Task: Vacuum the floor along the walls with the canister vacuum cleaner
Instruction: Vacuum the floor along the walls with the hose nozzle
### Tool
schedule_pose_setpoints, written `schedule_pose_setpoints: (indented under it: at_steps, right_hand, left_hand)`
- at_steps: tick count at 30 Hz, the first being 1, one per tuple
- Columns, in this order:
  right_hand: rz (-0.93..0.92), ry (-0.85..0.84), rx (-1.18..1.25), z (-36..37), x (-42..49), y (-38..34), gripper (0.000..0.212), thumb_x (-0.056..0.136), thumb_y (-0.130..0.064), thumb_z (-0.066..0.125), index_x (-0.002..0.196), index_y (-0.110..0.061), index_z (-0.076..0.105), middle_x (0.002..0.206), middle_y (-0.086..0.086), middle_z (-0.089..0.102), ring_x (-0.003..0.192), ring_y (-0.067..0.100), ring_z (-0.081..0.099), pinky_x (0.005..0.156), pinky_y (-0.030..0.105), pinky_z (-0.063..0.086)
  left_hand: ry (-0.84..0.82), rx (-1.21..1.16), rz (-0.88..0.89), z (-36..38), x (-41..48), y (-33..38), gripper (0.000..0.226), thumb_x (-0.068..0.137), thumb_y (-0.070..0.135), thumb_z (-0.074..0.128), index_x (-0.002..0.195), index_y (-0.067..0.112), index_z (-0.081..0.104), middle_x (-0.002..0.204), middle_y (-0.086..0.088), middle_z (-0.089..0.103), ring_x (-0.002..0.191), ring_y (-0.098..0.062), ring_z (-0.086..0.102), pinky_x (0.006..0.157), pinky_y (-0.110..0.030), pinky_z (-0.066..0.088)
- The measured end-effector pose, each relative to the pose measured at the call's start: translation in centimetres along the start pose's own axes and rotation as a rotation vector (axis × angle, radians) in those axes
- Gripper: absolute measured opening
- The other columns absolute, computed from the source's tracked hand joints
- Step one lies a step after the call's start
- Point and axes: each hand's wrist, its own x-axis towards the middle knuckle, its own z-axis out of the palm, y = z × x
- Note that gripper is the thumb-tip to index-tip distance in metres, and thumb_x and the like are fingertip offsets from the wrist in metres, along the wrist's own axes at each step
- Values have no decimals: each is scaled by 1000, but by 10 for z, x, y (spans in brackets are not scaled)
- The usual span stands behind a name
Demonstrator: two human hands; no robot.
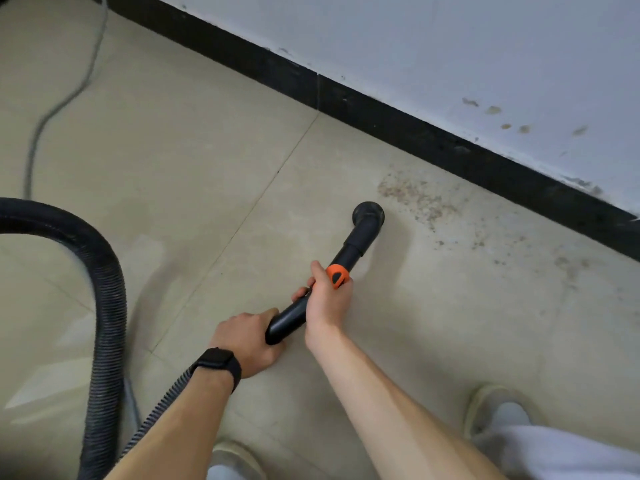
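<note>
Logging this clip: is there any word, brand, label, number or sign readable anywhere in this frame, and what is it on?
No text is readable anywhere in this frame.
Vacuum wand: no lettering visible.
Orange collar: only a dark patch, no words.
Watch: the face is dark and shows nothing.
Hose: plain ribbing.
Wall: stains only, no sign.

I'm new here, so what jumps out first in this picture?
Both hands grip a black vacuum wand in the middle: the left hand at its end, the right hand by its orange collar. Its round nozzle sits on the tile floor beside a patch of brown dirt near the black baseboard. A ribbed hose loops at the left.
</note>
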Motion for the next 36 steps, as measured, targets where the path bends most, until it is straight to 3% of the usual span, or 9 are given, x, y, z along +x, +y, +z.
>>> schedule_pose_setpoints:
  at_steps: [3,26,36]
  right_hand:
    - [0,14,35,-8,7,-13,24,93,-13,68,100,-11,46,60,2,47,38,20,44,47,29,45]
    - [-35,-14,11,7,49,-70,23,93,-17,67,103,-11,47,64,3,47,42,18,43,46,27,44]
    - [-76,12,17,12,71,-94,20,94,-16,66,92,-12,47,61,3,45,41,18,41,46,27,43]
  left_hand:
    - [3,19,31,-3,9,15,20,80,47,56,91,33,46,78,8,59,79,-22,63,63,-30,47]
    - [76,8,41,-27,63,51,18,79,42,57,92,32,47,72,7,55,67,-22,53,58,-28,37]
    - [80,1,74,-41,91,67,19,79,40,57,96,30,51,77,3,62,69,-24,58,58,-28,42]
